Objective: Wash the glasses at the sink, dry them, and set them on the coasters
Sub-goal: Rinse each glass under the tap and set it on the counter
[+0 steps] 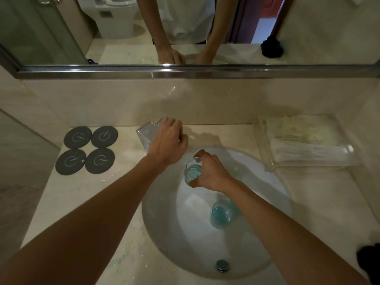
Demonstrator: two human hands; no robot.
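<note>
Right hand (207,171): fingers and thumb curled round a blue-tinted glass (192,171); holds it upright over the back part of the sink (267,182).
Left hand (167,140): fingers curled downward at the back rim of the sink; what they grip is hidden under the hand, so whether it holds anything cannot be told.
Second glass (221,214): blue-tinted, lying tilted inside the sink basin, just under the right forearm.
Clear container (147,133): on the counter (82,192) beside the left hand, tilted, touching the hand's far side.
Coasters (87,150): four dark round pieces in a two-by-two block near the back left corner of the counter, all bare.
Folded towel (304,140): in a clear tray at the back right of the counter.
Drain plug (222,265): at the near side of the basin.
</note>
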